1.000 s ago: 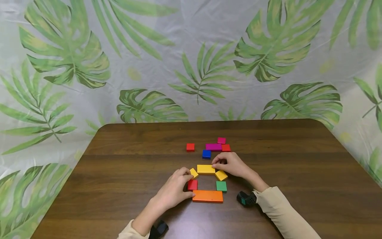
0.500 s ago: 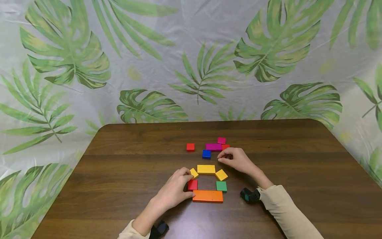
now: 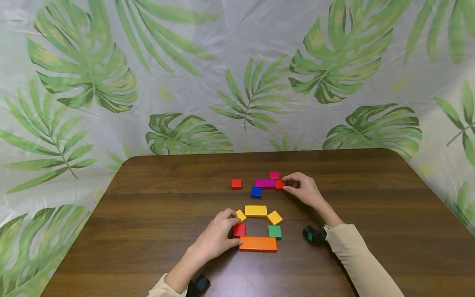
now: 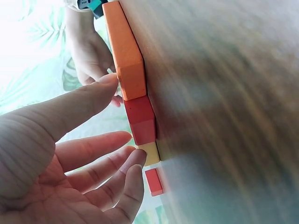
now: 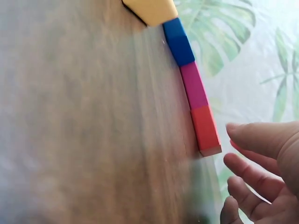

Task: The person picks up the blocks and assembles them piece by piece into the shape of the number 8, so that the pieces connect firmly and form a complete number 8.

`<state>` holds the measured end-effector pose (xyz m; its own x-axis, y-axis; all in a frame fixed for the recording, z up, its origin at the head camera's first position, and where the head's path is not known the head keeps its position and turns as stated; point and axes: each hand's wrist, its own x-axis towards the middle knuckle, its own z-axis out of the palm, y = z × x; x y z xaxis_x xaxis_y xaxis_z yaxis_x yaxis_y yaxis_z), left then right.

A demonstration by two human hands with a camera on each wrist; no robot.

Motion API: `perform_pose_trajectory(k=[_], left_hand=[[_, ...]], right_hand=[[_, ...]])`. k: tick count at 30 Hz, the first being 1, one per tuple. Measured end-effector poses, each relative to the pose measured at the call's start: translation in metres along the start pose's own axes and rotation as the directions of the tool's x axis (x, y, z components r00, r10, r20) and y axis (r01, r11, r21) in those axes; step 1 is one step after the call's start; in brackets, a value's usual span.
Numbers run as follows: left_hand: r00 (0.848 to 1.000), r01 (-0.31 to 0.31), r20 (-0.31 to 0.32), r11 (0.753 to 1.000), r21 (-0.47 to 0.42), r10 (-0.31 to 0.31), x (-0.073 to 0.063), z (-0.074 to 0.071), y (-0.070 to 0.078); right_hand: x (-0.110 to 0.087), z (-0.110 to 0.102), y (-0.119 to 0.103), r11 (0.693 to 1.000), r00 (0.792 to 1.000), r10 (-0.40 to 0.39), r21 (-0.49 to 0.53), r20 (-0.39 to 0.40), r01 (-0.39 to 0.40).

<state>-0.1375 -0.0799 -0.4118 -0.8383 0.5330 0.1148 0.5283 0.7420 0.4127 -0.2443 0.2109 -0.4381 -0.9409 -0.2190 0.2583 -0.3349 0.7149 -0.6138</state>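
Note:
My left hand (image 3: 214, 234) rests at the left side of a ring of blocks. Its thumb touches the orange block (image 4: 122, 51), and its loosely bent fingers lie against or just beside the red block (image 4: 140, 119) and the small yellow block (image 4: 150, 154); contact there is hard to tell. Farther back, my right hand (image 3: 305, 190) is at the right end of another red block (image 3: 279, 185). Its thumb and fingers are spread near that block, with a narrow gap showing in the right wrist view. A magenta block (image 3: 264, 184) lies against the red one.
A long yellow block (image 3: 255, 211), a tilted yellow block (image 3: 275, 217) and a green block (image 3: 274, 231) form the rest of the ring. Behind are a blue block (image 3: 256, 192), a pink block (image 3: 274, 175) and a separate red block (image 3: 236, 184). All lie on the wooden table (image 3: 148, 198).
My right hand has left the long yellow block and moved back and right to the far red block. My left hand has stayed in place.

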Motion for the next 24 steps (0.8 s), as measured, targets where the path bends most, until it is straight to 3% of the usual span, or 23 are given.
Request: perform_pose_trajectory(k=[4, 12, 24], left_hand=[[1.0, -0.002, -0.007, 1.0, 0.0, 0.002, 0.0, 0.001, 0.0], [1.0, -0.009, -0.007, 1.0, -0.003, 0.009, -0.001, 0.002, 0.0], [1.0, 0.0, 0.003, 1.0, -0.012, 0.0, 0.0, 0.002, -0.001]], right_hand=[[0.005, 0.0, 0.002, 1.0, 0.999, -0.019, -0.024, 0.026, 0.019], [0.007, 0.0, 0.0, 0.999, 0.996, 0.027, -0.037, 0.087, -0.024], [-0.026, -0.017, 0.001, 0.998, 0.996, 0.006, -0.064, 0.087, 0.0]])
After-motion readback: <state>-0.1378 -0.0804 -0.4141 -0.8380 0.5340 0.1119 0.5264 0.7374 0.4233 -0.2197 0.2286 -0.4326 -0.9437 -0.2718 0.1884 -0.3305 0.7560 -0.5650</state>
